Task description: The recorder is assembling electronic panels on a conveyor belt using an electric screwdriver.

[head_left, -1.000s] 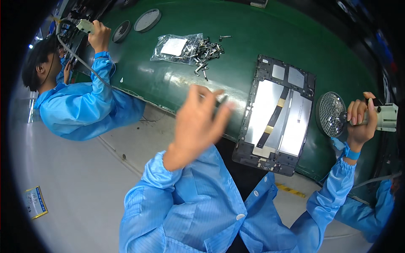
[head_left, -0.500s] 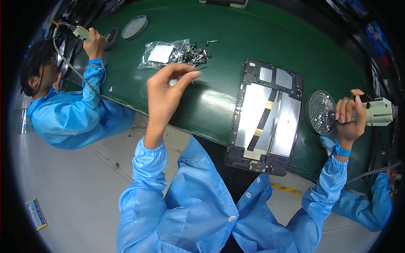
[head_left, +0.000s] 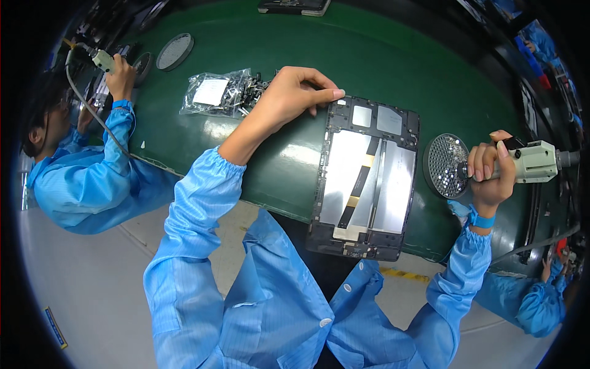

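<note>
An opened tablet chassis [head_left: 365, 178] with silver shields and a black-and-gold ribbon lies on the green bench [head_left: 393, 61]. My left hand [head_left: 289, 98] rests at its top left corner, fingers pinched together on the frame's edge; anything between the fingertips is too small to see. My right hand [head_left: 488, 172] grips a pale green electric screwdriver [head_left: 531, 161] to the right of the chassis, held over a round perforated screw tray [head_left: 445, 165].
A clear plastic bag [head_left: 215, 93] of small metal parts lies left of my left hand. A co-worker in blue [head_left: 92, 178] works at the far left with another screwdriver. Round trays [head_left: 174, 51] sit at the back left. Another person's sleeve [head_left: 528, 301] shows at lower right.
My left hand has come down from mid-air by the parts bag to the top left corner of the chassis. The right hand kept hold of the screwdriver by the screw tray.
</note>
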The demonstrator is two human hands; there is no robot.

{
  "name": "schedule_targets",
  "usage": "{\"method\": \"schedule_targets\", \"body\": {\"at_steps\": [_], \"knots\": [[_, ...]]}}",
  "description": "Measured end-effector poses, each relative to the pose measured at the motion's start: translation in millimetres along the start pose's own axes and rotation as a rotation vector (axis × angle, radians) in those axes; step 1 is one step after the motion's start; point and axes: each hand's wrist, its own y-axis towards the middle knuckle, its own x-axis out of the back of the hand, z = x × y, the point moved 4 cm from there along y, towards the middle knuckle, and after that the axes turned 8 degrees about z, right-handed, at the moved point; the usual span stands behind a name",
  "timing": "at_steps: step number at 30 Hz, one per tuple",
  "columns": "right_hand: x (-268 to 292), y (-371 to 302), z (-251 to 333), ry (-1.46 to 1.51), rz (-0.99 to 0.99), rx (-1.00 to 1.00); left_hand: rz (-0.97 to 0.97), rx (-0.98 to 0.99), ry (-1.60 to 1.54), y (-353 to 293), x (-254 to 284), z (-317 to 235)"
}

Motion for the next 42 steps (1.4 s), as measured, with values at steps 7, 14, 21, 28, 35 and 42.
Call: {"method": "schedule_targets", "body": {"at_steps": [7,14,21,28,35,42], "knots": [[-5,1,-3,-0.022,0.04,-0.013,0.16,0.095,-0.15,5,2,12],[-55,20,-14,-0.032,0.057,-0.088,0.238,0.015,-0.185,2,-10,16],[-127,36,-23,-0.06,0.185,-0.087,0.247,-0.099,-0.156,-8,-22,16],[-166,63,-52,0.111,0.285,-0.068,0.393,-0.113,-0.208,-6,-20,23],[-166,61,-65,0.085,0.236,-0.055,0.39,-0.059,-0.311,-9,-19,21],[-167,59,-71,0.066,0.259,-0.045,0.361,-0.055,-0.308,-9,-19,25]]}}
